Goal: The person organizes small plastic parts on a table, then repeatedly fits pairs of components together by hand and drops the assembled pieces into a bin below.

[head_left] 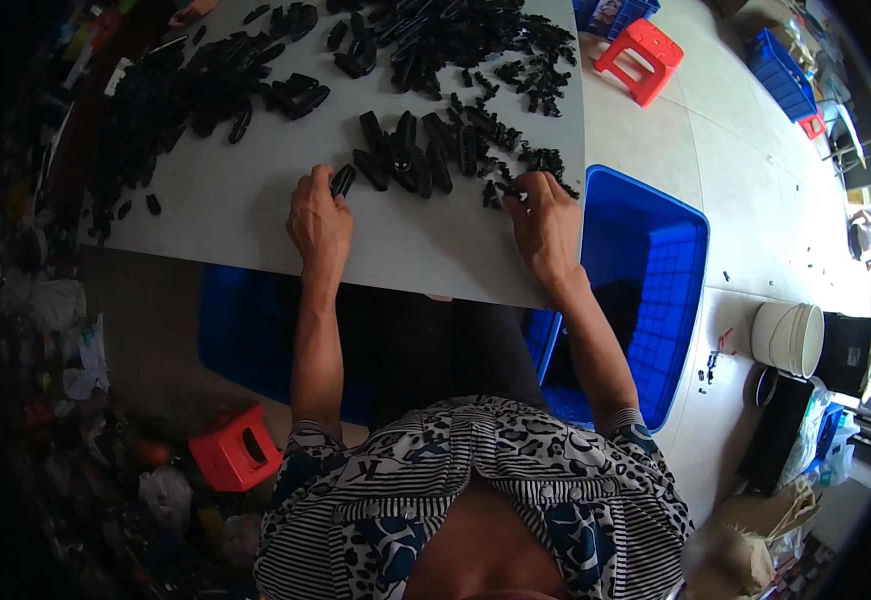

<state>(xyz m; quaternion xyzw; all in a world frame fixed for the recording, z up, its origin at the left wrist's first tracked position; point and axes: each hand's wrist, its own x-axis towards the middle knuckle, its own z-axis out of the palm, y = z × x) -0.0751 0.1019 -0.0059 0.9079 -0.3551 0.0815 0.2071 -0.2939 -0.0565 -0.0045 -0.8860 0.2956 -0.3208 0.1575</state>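
Observation:
My left hand (320, 222) rests near the front edge of the white table (236, 210), its fingers closed round a long black plastic piece (343, 180). Toward the table's right edge, my right hand (544, 222) pinches a small black part (518, 196) beside a scatter of little black pieces (546, 160). Between the two hands, slightly farther off, lies a loose group of long black plastic pieces (406, 160). The exact kind of these parts is too dark to tell.
Heaps of black parts (206, 80) cover the table's far left and far middle. A blue crate (691, 270) stands by the right edge, another blue crate (231, 330) under the front. Red stools (646, 60) and a white bucket (791, 338) stand on the floor. Another person's hand (192, 12) shows far left.

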